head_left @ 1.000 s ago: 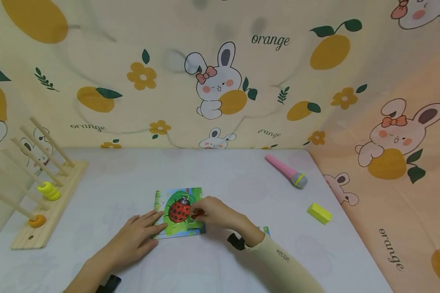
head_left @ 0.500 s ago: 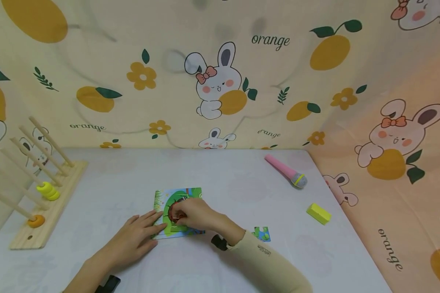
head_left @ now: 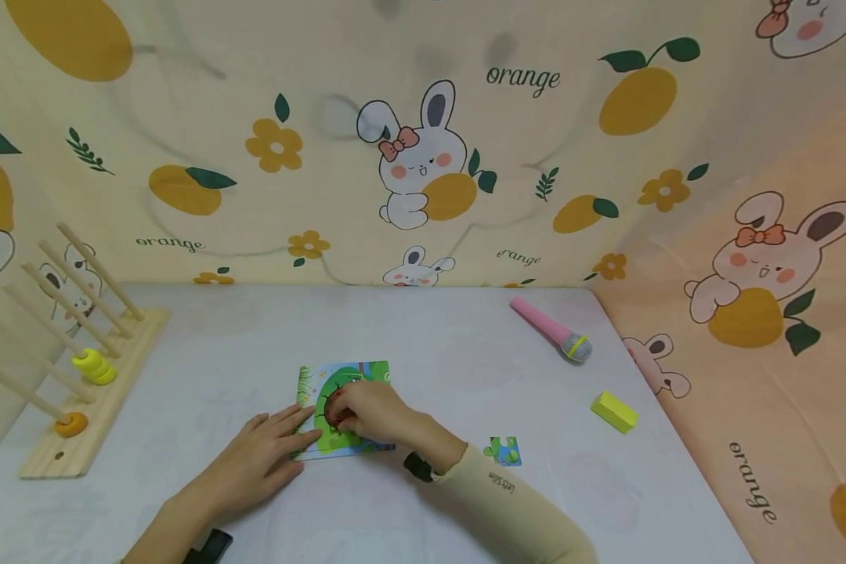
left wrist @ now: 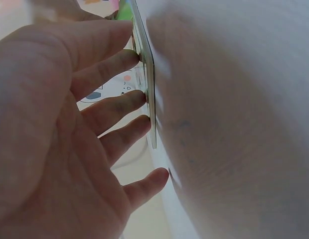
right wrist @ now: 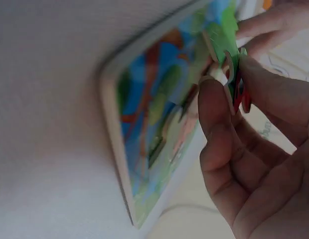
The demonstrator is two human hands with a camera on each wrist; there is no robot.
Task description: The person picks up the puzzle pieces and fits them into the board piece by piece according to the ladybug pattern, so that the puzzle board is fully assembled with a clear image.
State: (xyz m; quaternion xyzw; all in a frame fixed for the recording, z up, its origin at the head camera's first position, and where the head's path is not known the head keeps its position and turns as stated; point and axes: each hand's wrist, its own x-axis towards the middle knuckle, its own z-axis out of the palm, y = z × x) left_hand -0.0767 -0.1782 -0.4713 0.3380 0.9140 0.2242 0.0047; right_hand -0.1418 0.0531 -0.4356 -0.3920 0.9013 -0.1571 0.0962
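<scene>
A ladybug jigsaw puzzle board (head_left: 309, 384) lies near the middle of the table, its thin edge also in the left wrist view (left wrist: 150, 79). My left hand (head_left: 262, 458) rests its straight, spread fingers on the board's left side. Over the ladybug, my right hand (head_left: 375, 409) pinches a red and green puzzle piece (right wrist: 235, 87) between thumb and forefinger. That piece is tilted up from the board in the right wrist view, and the hand covers much of the ladybug in the head view. To the right lies a loose green and blue puzzle piece (head_left: 506, 452).
A wooden peg rack (head_left: 109, 407) with yellow rings (head_left: 95, 366) and an orange ring (head_left: 71, 425) stands at the left. Toward the right lie a pink toy microphone (head_left: 546, 323) and a yellow block (head_left: 615, 411). A printed cloth hangs behind the table.
My right hand has moved left from the board's right side to over the ladybug, uncovering the loose puzzle piece at the right. The left hand stays in place.
</scene>
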